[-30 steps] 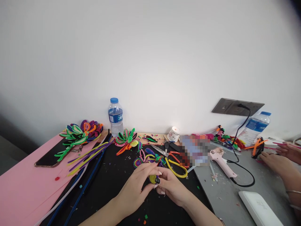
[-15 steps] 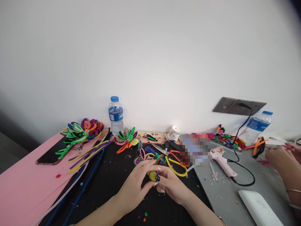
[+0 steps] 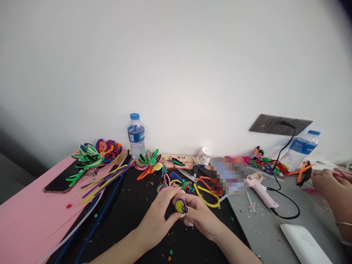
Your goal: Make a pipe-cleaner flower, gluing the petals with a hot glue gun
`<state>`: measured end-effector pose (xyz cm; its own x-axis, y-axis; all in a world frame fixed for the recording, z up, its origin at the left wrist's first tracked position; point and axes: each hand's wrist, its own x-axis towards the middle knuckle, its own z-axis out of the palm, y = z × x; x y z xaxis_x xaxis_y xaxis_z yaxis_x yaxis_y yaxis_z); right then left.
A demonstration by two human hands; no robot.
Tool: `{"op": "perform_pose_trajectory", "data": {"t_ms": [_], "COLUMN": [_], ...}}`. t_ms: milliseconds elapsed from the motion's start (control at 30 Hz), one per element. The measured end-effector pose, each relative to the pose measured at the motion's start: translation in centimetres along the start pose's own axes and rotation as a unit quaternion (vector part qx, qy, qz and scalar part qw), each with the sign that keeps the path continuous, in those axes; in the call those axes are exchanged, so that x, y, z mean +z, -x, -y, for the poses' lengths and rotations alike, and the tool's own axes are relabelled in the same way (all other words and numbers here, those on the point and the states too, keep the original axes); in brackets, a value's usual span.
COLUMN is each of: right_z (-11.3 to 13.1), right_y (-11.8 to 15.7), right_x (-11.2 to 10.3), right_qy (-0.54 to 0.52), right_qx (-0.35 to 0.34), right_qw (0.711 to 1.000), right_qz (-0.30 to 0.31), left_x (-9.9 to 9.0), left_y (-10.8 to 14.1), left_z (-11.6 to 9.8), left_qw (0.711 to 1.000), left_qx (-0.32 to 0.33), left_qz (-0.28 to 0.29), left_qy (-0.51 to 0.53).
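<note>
Between my two hands is a small round coil (image 3: 180,205), yellow in the middle with a purple rim and a black piece at its lower right. My left hand (image 3: 159,212) pinches it from the left, thumb below and fingers over the top. From the right, my right hand (image 3: 202,214) grips the same coil, its fingers curled behind. Just beyond the hands lie looped, many-coloured fuzzy stems (image 3: 187,187), partly hidden by the fingers. A yellow bent stem (image 3: 207,201) rests to their right.
Scissors (image 3: 189,176), a paper cup (image 3: 204,157) and a water bottle (image 3: 136,137) stand or lie at the back. A pink glue gun (image 3: 262,192) and white case (image 3: 304,242) are right. Another person's hand (image 3: 327,185) works at far right. Fuzzy stems (image 3: 104,183) lie left.
The fingertips of my left hand have shifted slightly, so more of the coil's upper rim shows. The other person's hands have moved a little at the far right.
</note>
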<state>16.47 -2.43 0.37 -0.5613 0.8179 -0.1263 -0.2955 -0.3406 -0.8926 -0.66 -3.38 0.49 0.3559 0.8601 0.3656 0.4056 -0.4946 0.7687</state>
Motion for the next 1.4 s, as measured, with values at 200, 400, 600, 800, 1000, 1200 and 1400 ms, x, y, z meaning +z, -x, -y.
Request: {"op": "perform_pose_trajectory", "data": {"t_ms": [200, 400, 600, 800, 1000, 1200, 1400], "right_z": [-0.12, -0.21, -0.24, -0.04, -0.06, 0.04, 0.08], "right_y": [0.00, -0.07, -0.03, 0.01, 0.03, 0.05, 0.01], "right_x": [-0.03, -0.12, -0.07, 0.10, 0.05, 0.14, 0.17], "right_qy": [-0.002, -0.006, -0.011, -0.010, 0.005, 0.009, -0.001], "right_qx": [0.004, 0.001, 0.000, 0.001, 0.007, 0.006, 0.005], "right_qw": [1.000, 1.000, 1.000, 1.000, 1.000, 1.000, 1.000], "right_qz": [0.000, 0.000, 0.003, 0.006, -0.002, 0.000, 0.010], "left_x": [0.31, 0.29, 0.34, 0.38, 0.05, -0.24, -0.18], "left_y": [0.12, -0.01, 0.00, 0.07, -0.13, -0.21, -0.09], "left_z": [0.32, 0.36, 0.31, 0.30, -0.02, -0.55, -0.58], "left_qw": [1.000, 1.000, 1.000, 1.000, 0.999, 0.999, 0.999], "left_qx": [-0.011, -0.014, -0.009, -0.016, -0.023, -0.033, -0.034], "left_qz": [-0.008, -0.010, -0.013, -0.019, -0.012, 0.006, -0.002], "left_qy": [0.000, 0.000, 0.009, 0.013, 0.026, 0.034, 0.026]}}
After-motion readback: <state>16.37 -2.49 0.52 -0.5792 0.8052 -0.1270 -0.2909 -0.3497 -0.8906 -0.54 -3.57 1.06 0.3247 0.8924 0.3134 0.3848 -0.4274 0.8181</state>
